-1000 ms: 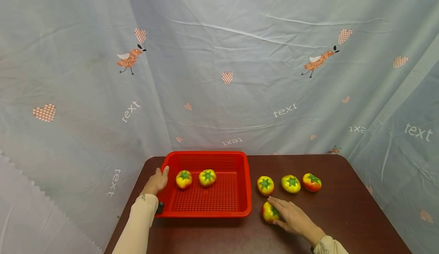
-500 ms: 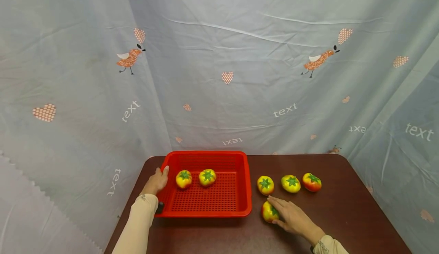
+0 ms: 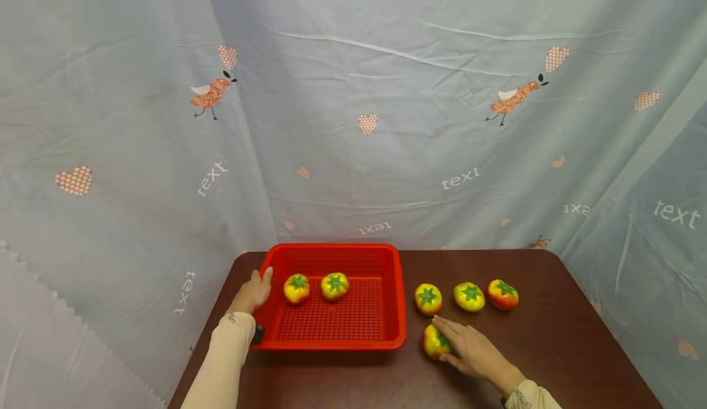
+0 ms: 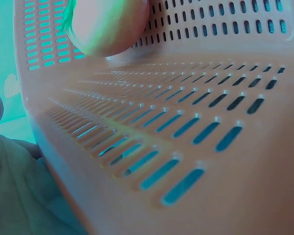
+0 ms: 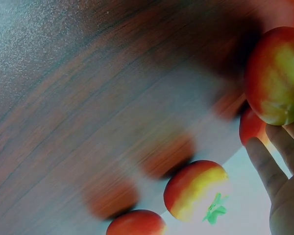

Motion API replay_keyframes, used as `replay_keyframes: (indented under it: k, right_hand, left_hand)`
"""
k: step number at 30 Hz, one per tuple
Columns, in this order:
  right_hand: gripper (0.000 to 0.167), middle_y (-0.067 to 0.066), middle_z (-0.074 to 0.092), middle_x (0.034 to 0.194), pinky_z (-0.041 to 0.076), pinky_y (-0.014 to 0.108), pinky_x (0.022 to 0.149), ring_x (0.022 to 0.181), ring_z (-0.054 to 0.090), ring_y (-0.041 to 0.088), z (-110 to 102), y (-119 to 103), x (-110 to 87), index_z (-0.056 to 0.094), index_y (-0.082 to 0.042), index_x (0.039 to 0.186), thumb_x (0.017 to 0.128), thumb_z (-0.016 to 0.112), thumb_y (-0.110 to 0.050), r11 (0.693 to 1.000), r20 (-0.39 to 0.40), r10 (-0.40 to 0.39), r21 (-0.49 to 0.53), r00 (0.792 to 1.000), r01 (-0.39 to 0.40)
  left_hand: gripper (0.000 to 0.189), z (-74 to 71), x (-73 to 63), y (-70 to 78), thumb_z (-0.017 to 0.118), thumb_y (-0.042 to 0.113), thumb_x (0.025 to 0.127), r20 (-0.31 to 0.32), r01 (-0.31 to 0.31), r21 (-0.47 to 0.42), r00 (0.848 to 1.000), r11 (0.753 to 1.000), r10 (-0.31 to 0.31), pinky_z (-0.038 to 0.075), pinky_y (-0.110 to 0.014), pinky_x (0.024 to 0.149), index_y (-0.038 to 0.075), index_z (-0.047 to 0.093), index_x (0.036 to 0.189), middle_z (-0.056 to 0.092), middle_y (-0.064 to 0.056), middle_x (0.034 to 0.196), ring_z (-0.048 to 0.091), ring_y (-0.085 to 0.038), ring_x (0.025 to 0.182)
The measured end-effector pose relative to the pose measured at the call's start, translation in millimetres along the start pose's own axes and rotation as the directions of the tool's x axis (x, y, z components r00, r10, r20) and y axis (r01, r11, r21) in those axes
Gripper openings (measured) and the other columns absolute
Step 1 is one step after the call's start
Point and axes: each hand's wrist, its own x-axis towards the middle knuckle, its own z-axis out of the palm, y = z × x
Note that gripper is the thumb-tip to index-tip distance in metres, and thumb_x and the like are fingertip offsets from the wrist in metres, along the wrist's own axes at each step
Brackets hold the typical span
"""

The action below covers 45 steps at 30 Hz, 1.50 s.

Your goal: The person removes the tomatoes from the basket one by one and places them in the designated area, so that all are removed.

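Observation:
My left hand [image 3: 251,292] lies along the left wall of a red perforated plastic basket [image 3: 401,311], its fingers extended at the rim. In the left wrist view the hand [image 4: 19,181] is outside the basket wall. Two yellow-and-red tomatoes, one at left [image 3: 296,289] and one beside it [image 3: 334,287], sit inside. Right of the basket, my right hand [image 3: 472,350] holds another tomato [image 3: 433,342] on the table, fingers over its far side and thumb on its near side. Part of that tomato [image 5: 279,78] runs out of the right wrist view.
Behind the right hand, three more tomatoes stand in a row: left [image 3: 428,299], middle [image 3: 469,296] and right [image 3: 502,294]. The dark brown table [image 3: 569,347] meets a grey patterned curtain [image 3: 364,175] at the back and sides.

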Motion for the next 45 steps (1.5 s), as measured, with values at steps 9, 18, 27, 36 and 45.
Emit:
replay_keyframes:
  k: [9,18,27,36,45]
  right_hand:
    - [0.066,0.011,0.056,0.140,0.053,0.050,0.090,0.117,0.061,0.027,1.2,-0.4,-0.3,0.051,-0.003,0.140,0.085,0.076,-0.031,1.000,-0.001,0.009,0.005,1.000,-0.009]
    - [0.066,0.012,0.056,0.139,0.053,0.050,0.090,0.118,0.061,0.026,0.7,-1.9,-0.1,0.051,-0.003,0.139,0.086,0.076,-0.031,1.000,-0.016,0.009,0.000,1.000,-0.009]
    - [0.067,0.014,0.055,0.141,0.054,0.047,0.089,0.117,0.061,0.026,0.5,-1.6,-1.1,0.050,-0.002,0.140,0.086,0.075,-0.032,1.000,-0.018,0.005,0.000,1.000,-0.005]
    - [0.070,0.014,0.055,0.141,0.055,0.046,0.087,0.116,0.062,0.026,-7.0,-1.6,0.9,0.049,-0.002,0.142,0.085,0.076,-0.032,1.000,-0.047,0.000,-0.009,0.999,-0.001]
    - [0.068,0.013,0.057,0.139,0.055,0.046,0.089,0.117,0.062,0.028,-26.9,4.5,16.3,0.050,-0.002,0.141,0.086,0.076,-0.031,0.999,-0.104,0.008,-0.033,0.995,-0.011]
  left_hand:
    - [0.088,0.0,-0.4,-0.2,0.009,0.057,0.102,0.007,0.005,-0.005,1.000,1.000,-0.005,0.023,-0.065,0.113,-0.017,-0.002,0.148,0.017,-0.042,0.151,0.029,-0.057,0.136]
    - [0.089,-0.4,-1.4,0.1,0.009,0.058,0.102,0.006,0.009,-0.014,1.000,1.000,-0.008,0.024,-0.065,0.112,-0.016,-0.002,0.149,0.018,-0.042,0.151,0.031,-0.057,0.134]
    - [0.088,-0.6,-0.6,0.1,0.009,0.057,0.102,0.011,0.014,-0.014,1.000,1.000,-0.014,0.025,-0.065,0.112,-0.016,-0.003,0.149,0.019,-0.042,0.151,0.032,-0.056,0.134]
    - [0.088,-0.5,-0.3,-0.3,0.008,0.058,0.102,0.015,0.018,-0.014,1.000,1.000,-0.018,0.026,-0.065,0.112,-0.016,-0.003,0.149,0.020,-0.042,0.150,0.034,-0.056,0.133]
    - [0.089,-1.2,0.0,-0.2,0.008,0.058,0.102,0.017,0.010,-0.008,1.000,1.000,-0.010,0.025,-0.065,0.112,-0.017,-0.003,0.149,0.018,-0.042,0.151,0.032,-0.057,0.134]
